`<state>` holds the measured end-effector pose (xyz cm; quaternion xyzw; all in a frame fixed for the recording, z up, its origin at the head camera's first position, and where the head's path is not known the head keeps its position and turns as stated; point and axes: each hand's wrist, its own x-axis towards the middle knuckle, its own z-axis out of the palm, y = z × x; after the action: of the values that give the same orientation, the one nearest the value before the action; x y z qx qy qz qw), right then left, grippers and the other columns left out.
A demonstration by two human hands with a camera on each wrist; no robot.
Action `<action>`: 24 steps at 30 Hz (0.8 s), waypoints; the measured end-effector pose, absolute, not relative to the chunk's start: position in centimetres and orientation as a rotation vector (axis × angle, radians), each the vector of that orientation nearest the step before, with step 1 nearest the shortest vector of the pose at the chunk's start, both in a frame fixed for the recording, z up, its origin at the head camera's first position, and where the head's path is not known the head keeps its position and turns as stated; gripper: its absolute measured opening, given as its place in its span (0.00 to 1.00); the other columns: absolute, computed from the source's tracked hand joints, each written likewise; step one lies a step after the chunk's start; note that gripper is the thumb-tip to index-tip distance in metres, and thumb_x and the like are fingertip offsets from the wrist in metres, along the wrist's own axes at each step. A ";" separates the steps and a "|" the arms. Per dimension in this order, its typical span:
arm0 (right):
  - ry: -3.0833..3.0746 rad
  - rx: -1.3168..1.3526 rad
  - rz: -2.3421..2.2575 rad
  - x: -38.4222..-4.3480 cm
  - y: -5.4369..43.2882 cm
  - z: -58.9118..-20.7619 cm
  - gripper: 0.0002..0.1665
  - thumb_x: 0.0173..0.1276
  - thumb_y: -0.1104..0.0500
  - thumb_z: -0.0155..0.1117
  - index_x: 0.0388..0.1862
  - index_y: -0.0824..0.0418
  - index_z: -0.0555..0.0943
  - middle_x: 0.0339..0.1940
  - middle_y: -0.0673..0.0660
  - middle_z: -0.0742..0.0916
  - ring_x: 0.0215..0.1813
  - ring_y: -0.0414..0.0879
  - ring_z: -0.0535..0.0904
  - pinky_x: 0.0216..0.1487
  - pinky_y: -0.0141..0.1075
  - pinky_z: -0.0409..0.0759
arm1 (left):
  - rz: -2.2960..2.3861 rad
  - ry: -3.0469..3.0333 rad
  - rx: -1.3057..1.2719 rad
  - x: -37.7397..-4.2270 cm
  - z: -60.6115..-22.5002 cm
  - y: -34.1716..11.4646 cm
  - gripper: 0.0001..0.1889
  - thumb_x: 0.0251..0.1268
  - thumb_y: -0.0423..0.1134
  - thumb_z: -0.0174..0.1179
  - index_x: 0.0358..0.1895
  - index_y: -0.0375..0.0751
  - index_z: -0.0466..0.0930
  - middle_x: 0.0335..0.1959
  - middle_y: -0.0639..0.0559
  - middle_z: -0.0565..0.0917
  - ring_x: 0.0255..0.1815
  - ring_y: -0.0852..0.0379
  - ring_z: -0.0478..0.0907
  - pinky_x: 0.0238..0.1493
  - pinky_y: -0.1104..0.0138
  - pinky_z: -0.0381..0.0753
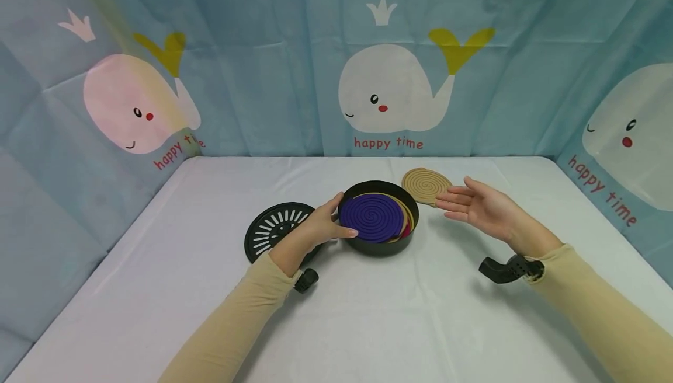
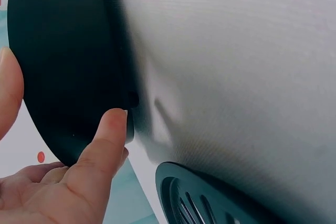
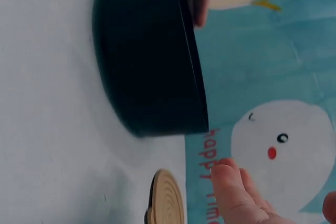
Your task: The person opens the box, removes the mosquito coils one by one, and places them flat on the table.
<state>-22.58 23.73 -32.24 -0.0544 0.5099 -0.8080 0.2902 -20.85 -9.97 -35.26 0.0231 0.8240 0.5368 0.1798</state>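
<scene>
A black round tin (image 1: 381, 247) stands mid-table with spiral discs like mosquito coils in it. The purple coil (image 1: 371, 218) lies on top, against the tin's left side; yellow and pink edges (image 1: 406, 230) show beneath. My left hand (image 1: 321, 225) grips the tin's left side, thumb reaching over the rim above the purple coil. In the left wrist view, a finger (image 2: 107, 135) lies along the tin's dark outer wall (image 2: 65, 56). To the right my right hand (image 1: 484, 206) hovers palm inward, fingers extended, holding nothing. Behind its fingertips a tan coil (image 1: 425, 186) lies on the table.
A black slotted lid (image 1: 257, 237) lies left of the tin, partly under my left forearm. The white tabletop (image 1: 399, 319) meets a blue whale-printed curtain (image 1: 284, 103) at the back and sides. A black wrist mount (image 1: 505, 270) hangs below my right wrist.
</scene>
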 end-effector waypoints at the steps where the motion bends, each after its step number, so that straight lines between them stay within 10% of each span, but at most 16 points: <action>1: 1.365 -0.162 -2.150 -22.4 23.5 -32.2 0.47 0.81 0.46 0.36 0.74 0.72 0.26 0.54 0.58 0.82 0.54 0.46 0.81 0.61 0.37 0.75 | 1.518 2.326 0.066 -20.8 -35.3 -10.0 0.53 0.56 0.29 0.70 0.79 0.47 0.42 0.78 0.41 0.50 0.75 0.43 0.55 0.60 0.54 0.75; 10: 1.413 -0.248 -2.094 -21.8 21.3 -32.1 0.46 0.81 0.45 0.36 0.74 0.76 0.31 0.51 0.54 0.83 0.56 0.47 0.80 0.59 0.36 0.75 | 1.512 2.338 0.077 -20.8 -35.2 -10.0 0.53 0.57 0.29 0.70 0.79 0.47 0.42 0.77 0.41 0.51 0.74 0.43 0.56 0.60 0.54 0.74; 15: 1.484 -0.242 -2.044 -21.9 20.2 -32.1 0.45 0.81 0.44 0.33 0.75 0.76 0.32 0.72 0.76 0.61 0.58 0.45 0.78 0.61 0.35 0.74 | 1.515 2.337 0.071 -20.7 -35.2 -10.0 0.53 0.56 0.29 0.70 0.79 0.47 0.42 0.77 0.40 0.51 0.74 0.43 0.56 0.60 0.54 0.74; 17: 1.524 -0.254 -2.009 -22.0 19.7 -32.0 0.45 0.81 0.43 0.31 0.75 0.75 0.31 0.76 0.76 0.47 0.67 0.52 0.72 0.63 0.35 0.72 | 1.518 2.337 0.070 -20.7 -35.2 -10.0 0.53 0.56 0.29 0.70 0.79 0.47 0.43 0.77 0.40 0.51 0.74 0.44 0.56 0.60 0.54 0.74; 24: 1.589 -0.264 -1.913 -22.4 18.1 -31.7 0.44 0.81 0.43 0.26 0.74 0.74 0.27 0.77 0.74 0.42 0.77 0.64 0.39 0.74 0.46 0.50 | 1.512 2.341 0.078 -20.7 -35.2 -10.0 0.53 0.57 0.29 0.70 0.79 0.46 0.42 0.77 0.42 0.51 0.75 0.44 0.55 0.62 0.53 0.73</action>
<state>-22.38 18.09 -31.70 -0.1003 0.6032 -0.7259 0.3150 -20.72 -10.00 -35.17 0.0274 0.8267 0.5339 0.1757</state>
